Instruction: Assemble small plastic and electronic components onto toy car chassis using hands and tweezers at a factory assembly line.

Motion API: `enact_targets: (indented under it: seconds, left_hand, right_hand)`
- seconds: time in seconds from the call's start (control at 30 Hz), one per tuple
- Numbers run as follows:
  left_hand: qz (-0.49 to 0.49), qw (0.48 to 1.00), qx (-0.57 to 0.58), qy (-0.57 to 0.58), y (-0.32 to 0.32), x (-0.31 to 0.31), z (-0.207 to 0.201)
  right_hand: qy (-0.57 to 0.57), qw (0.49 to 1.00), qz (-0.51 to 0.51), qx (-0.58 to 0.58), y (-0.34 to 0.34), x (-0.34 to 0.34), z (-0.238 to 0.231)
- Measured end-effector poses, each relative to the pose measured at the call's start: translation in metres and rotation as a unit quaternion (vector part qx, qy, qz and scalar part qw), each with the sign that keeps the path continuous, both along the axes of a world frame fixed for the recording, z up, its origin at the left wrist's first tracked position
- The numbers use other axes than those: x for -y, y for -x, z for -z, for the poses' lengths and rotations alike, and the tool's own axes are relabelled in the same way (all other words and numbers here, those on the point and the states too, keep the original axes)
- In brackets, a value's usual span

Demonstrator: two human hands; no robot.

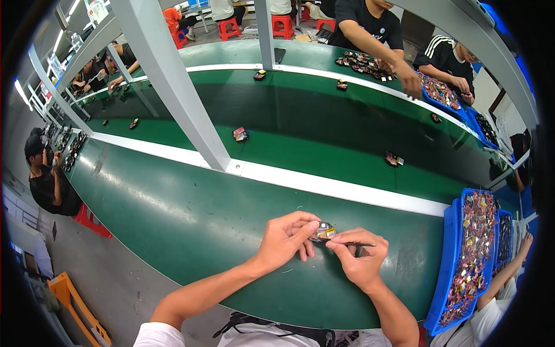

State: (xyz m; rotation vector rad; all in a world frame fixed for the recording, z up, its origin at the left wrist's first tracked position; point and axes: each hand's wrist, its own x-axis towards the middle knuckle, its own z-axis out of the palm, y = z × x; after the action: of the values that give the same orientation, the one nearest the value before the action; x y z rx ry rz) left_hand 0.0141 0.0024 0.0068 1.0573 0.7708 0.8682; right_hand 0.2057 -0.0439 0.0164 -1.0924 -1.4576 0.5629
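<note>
My left hand [284, 238] is closed on a small electronic assembly [323, 232] in a dark casing, with a yellow patch and silvery parts on it. It is held just above the green worktable [191, 202]. In a pinch, my right hand [361, 257] grips a thin dark pen-like tool [365, 244]. The fingertips of that hand meet the right edge of the assembly; the tool's working tip is hidden there.
Right of my hands stands a blue bin [454, 254] full of small wired parts. Beyond a white rail [324, 188] runs a green conveyor belt [324, 144] carrying scattered assemblies. A grey post [173, 81] rises at the rail. Co-workers sit across the belt and on both sides.
</note>
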Motion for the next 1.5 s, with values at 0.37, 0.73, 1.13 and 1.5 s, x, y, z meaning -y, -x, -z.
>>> enact_targets:
  seconds: [0.37,0.73,1.13,1.5]
  left_hand:
    - [-0.014,1.0,-0.004,-0.008,-0.005,0.002,0.001]
    - [-0.031,0.999,-0.005,-0.026,-0.008,0.004,0.0]
    - [-0.052,0.997,-0.021,-0.06,-0.008,0.0,0.003]
    - [-0.04,0.996,-0.042,-0.062,-0.011,0.002,0.003]
  right_hand:
    - [0.0,1.0,-0.007,0.004,-0.005,0.002,0.003]
    - [0.046,0.998,0.025,-0.025,-0.001,0.007,0.004]
    - [0.022,0.999,0.003,-0.028,-0.011,0.002,0.006]
    - [-0.041,0.998,-0.029,0.046,-0.014,-0.001,0.008]
